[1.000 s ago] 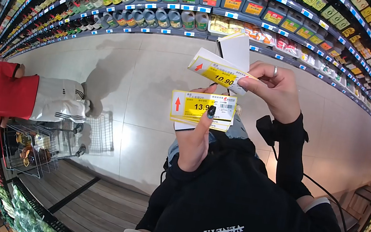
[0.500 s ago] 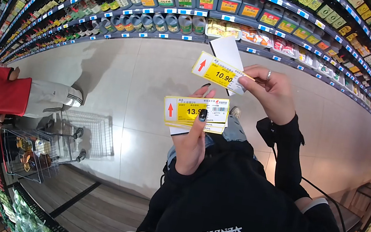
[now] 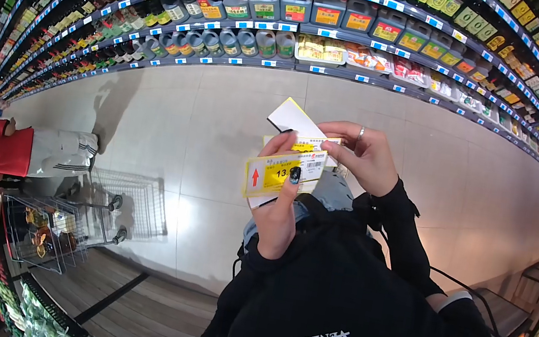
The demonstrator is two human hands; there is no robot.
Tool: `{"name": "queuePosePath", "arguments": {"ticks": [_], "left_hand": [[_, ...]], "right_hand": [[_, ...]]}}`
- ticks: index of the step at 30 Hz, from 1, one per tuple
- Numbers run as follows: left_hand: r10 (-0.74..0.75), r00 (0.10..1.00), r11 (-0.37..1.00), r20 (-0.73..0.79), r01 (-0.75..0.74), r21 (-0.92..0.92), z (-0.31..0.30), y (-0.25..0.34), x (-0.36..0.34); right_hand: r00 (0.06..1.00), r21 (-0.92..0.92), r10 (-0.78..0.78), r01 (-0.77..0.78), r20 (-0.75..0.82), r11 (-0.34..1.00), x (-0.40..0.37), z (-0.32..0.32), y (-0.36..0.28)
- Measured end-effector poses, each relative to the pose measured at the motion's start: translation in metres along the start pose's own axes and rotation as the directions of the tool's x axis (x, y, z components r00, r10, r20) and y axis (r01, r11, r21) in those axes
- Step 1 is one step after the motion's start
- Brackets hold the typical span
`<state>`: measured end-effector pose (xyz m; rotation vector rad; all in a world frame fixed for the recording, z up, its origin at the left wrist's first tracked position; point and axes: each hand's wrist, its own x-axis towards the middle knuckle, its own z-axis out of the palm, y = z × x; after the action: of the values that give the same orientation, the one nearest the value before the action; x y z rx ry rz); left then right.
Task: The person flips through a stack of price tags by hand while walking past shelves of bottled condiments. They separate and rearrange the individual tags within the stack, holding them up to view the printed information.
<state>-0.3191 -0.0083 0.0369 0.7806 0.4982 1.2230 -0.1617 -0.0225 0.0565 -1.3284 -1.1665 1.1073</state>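
Note:
My left hand [image 3: 277, 220] grips a stack of yellow-and-white price tags [image 3: 269, 181], with the thumb across the front one. That front tag carries a red arrow and a number starting with 13; the thumb hides the rest. Directly behind it, my right hand [image 3: 371, 158] pinches another yellow price tag [image 3: 334, 141] between thumb and fingers, and its printed price is mostly covered. A white card [image 3: 294, 117] sticks up beyond the tags at a slant, its yellow edge showing. The left fingertips reach over the tags' upper edge, close to the right hand's tags.
Ahead, curved shelves [image 3: 236, 22] hold jugs, bottles and bagged goods above blue-and-white labels. On the left, a person in a red top [image 3: 2, 149] is near a loaded shopping cart [image 3: 51, 233], with another person beside it. Produce [image 3: 45, 316] lies at lower left, and dark benches [image 3: 536, 285] at right.
My right hand has moved down and left, bringing its tag and white card behind the left hand's stack. The stack has tilted. The view has shifted slightly.

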Motion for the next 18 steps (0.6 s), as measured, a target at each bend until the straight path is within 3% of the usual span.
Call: {"name": "queuePosePath", "arguments": {"ticks": [1,3,5,8,9,10,12,13,14,18], "left_hand": [[0.048,0.999,0.995,0.016,-0.049,0.085,-0.002,-0.001,0.001],[0.071,0.997,0.996,-0.023,-0.069,0.063,0.001,0.0,0.001],[0.091,0.994,0.995,-0.064,-0.089,0.042,0.002,0.002,0.001],[0.022,0.993,0.997,-0.119,-0.031,-0.07,-0.002,0.005,-0.002],[-0.084,0.99,0.982,-0.117,0.062,-0.178,-0.005,0.005,-0.005],[-0.188,0.977,0.947,-0.102,0.152,-0.284,-0.007,0.005,-0.008],[-0.238,0.961,0.93,-0.14,0.184,-0.318,-0.009,0.004,-0.014],[-0.286,0.942,0.912,-0.176,0.211,-0.353,-0.009,0.004,-0.015],[-0.284,0.943,0.912,-0.173,0.21,-0.354,-0.008,0.004,-0.014],[-0.145,0.981,0.957,-0.128,0.106,-0.27,-0.004,0.005,-0.006]], "right_hand": [[0.999,0.091,0.005,-0.002,-0.035,0.996,-0.001,0.002,0.004],[0.997,0.182,0.012,0.002,-0.071,0.983,-0.001,0.004,0.01],[0.969,0.246,0.042,0.02,-0.242,0.969,0.0,0.007,0.013],[0.941,0.288,-0.032,0.136,-0.337,0.948,0.005,0.012,0.018],[0.941,0.289,-0.033,0.137,-0.338,0.947,0.005,0.014,0.017],[0.955,0.281,-0.033,0.12,-0.295,0.952,0.004,0.016,0.015],[0.967,0.272,-0.033,0.104,-0.253,0.957,0.003,0.021,0.012],[0.986,0.167,-0.077,0.102,-0.149,0.981,0.003,0.023,0.012],[0.993,0.059,-0.109,0.112,-0.039,0.992,0.002,0.025,0.011],[0.989,0.123,-0.031,0.013,0.143,0.992,0.001,0.027,0.011]]}}
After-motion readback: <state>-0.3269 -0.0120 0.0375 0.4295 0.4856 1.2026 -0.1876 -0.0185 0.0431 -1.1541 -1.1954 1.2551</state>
